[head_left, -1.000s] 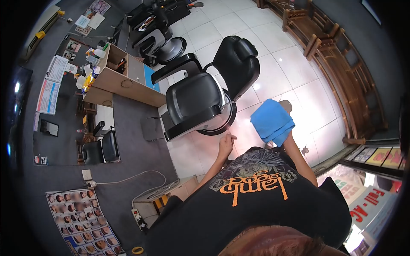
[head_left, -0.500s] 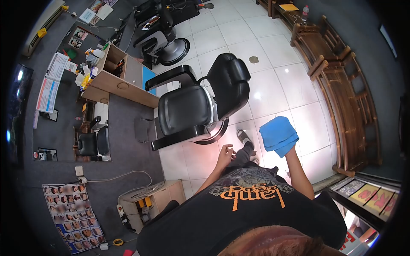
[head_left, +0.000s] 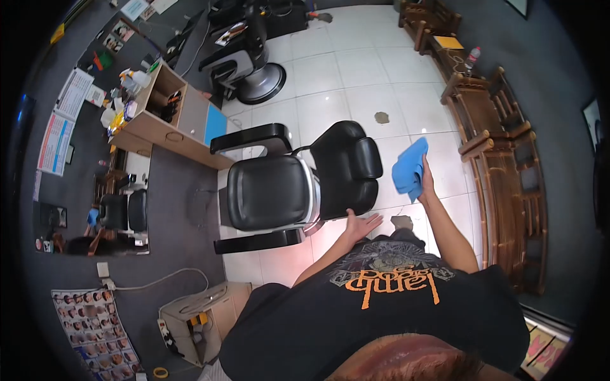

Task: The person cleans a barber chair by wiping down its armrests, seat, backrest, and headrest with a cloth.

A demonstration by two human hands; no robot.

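Head view: the right hand [head_left: 426, 182] grips a blue cloth [head_left: 408, 173] along its near side, some fingers hidden by the folds, and keeps it raised above the tiled floor [head_left: 427, 122] (a patch of the same blue shows in the wall mirror [head_left: 82, 184], far off to the left hand's left). The left hand [head_left: 363, 227] is empty and open, fingers spread and pointing toward the right hand, well apart from the cloth. Just ahead of the left hand stands the backrest [head_left: 346, 168] of a black barber chair [head_left: 270, 190]; whether the thumb touches its edge I cannot tell. The chair's nearer armrest [head_left: 257, 242] lies to that hand's left, and past the seat, farther left, is a wooden cabinet [head_left: 162, 134]. Ahead of the right hand and a little to its left, a brown patch [head_left: 382, 117] marks the tiles. To the right hand's right runs a long wooden settee [head_left: 506, 209]; well ahead of it, a bottle [head_left: 472, 60] stands near a yellow folder [head_left: 450, 42].
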